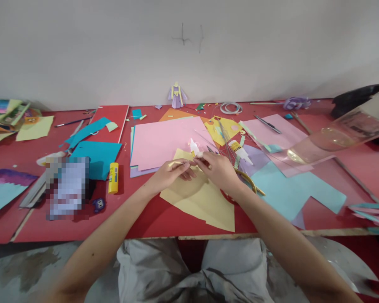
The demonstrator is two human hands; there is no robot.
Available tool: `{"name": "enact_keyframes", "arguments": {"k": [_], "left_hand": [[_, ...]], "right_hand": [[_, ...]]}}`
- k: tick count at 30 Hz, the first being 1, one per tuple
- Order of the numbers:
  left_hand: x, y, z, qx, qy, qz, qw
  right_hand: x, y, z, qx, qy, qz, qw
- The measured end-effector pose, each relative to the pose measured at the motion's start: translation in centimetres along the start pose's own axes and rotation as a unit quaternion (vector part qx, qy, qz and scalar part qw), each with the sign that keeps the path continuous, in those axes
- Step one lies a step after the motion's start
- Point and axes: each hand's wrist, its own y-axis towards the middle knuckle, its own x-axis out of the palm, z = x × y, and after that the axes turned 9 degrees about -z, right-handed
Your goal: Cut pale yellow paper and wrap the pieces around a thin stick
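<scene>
My left hand [176, 171] is closed in a pinch, with a small pale yellow paper piece [173, 163] showing at its fingers. Close beside it, my right hand [217, 167] also pinches, its fingertips meeting those of the left; what they hold is too small to make out. A small white glue bottle [194, 147] shows just beyond the right fingertips; whether they touch it I cannot tell. Both hands are over pale yellow paper sheets [205, 206]. Gold-handled scissors [249, 182] lie partly hidden under my right wrist.
Pink sheets [164, 143] are stacked behind my hands. A second glue bottle [241, 152] lies to the right, near a tilted clear plastic bottle [328, 141]. A yellow glue stick [113, 178] lies left. A small paper dress figure [177, 96] leans against the wall.
</scene>
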Motion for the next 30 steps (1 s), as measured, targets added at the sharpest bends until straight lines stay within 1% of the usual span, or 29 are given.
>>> {"name": "enact_keyframes", "arguments": {"k": [6, 10, 13, 19, 24, 30], "left_hand": [[-0.4, 0.1, -0.3, 0.027, 0.019, 0.009, 0.999], [-0.3, 0.1, 0.0, 0.031, 0.033, 0.033, 0.998], [-0.3, 0.0, 0.2, 0.032, 0.038, 0.039, 0.998], [-0.1, -0.2, 0.7, 0.027, 0.071, 0.034, 0.997], [-0.1, -0.2, 0.8, 0.027, 0.084, 0.042, 0.995], [-0.3, 0.0, 0.1, 0.032, 0.102, 0.039, 0.993]], "right_hand": [[-0.1, -0.1, -0.3, 0.001, 0.023, 0.021, 1.0], [-0.1, -0.1, -0.4, 0.009, 0.04, 0.029, 0.999], [0.0, 0.1, -0.4, 0.016, 0.034, 0.017, 0.999], [0.0, 0.3, -0.4, 0.043, -0.036, -0.043, 0.998], [0.0, 0.2, -0.3, 0.046, -0.038, -0.039, 0.997], [0.0, 0.2, -0.1, 0.055, -0.018, -0.041, 0.997]]}}
